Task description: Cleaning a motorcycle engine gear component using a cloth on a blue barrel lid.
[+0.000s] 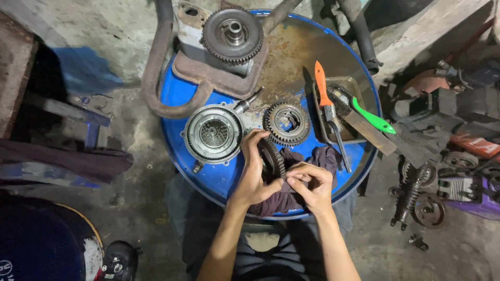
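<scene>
Head view: our left hand (253,177) grips the dark gear (273,157) upright on its edge at the near rim of the blue drum surface (219,179), while our right-hand fingers (304,179) pinch the purple rag (291,195) just beside it. We'd judge it best to keep the gear steady and work the cloth into each tooth.

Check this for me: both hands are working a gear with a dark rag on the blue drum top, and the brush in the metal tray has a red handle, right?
Not quite. The head view shows the brush in the metal tray has a green handle, not red. The rest holds: the left hand and right hand work a gear with a dark rag on the blue drum top.
</scene>
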